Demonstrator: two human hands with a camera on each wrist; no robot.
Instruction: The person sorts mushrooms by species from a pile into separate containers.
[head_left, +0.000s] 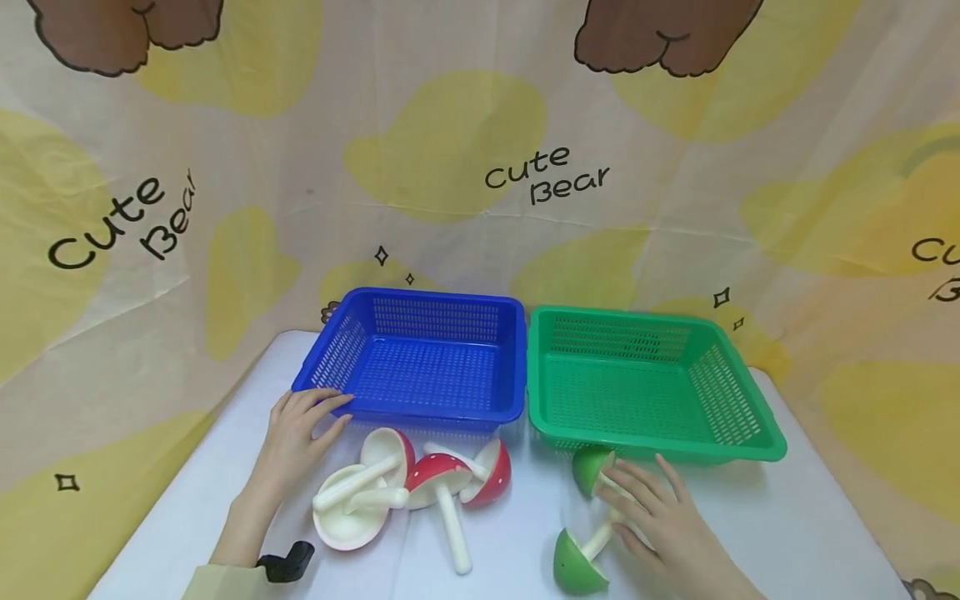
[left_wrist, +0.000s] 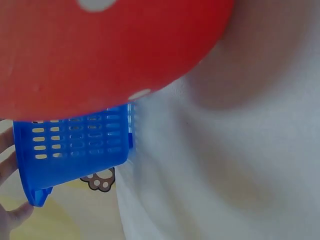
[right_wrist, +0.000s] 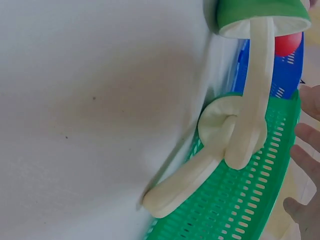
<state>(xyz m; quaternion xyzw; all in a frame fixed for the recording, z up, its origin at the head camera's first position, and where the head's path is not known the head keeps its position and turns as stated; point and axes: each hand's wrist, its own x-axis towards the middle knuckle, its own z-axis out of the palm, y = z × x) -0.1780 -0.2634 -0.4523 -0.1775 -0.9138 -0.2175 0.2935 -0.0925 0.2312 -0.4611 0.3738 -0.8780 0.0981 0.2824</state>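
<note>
Glossy green mushrooms (head_left: 581, 562), dome-capped with smooth cream stems, lie under the right hand (head_left: 663, 521), its grip relaxed; left hand (head_left: 296, 433), fingers straight, touches the slotted blue basket (head_left: 420, 358).

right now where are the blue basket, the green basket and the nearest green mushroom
blue basket (head_left: 420, 412): head view, front rim.
green basket (head_left: 660, 452): head view, front rim.
green mushroom (head_left: 573, 567): head view, on its cap, nearest the camera.

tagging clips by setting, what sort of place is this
Probably a staged indoor tabletop set, not a lived-in room: a white table, a "Cute Bear" cloth backdrop and two empty sorting baskets, blue and green.
</note>
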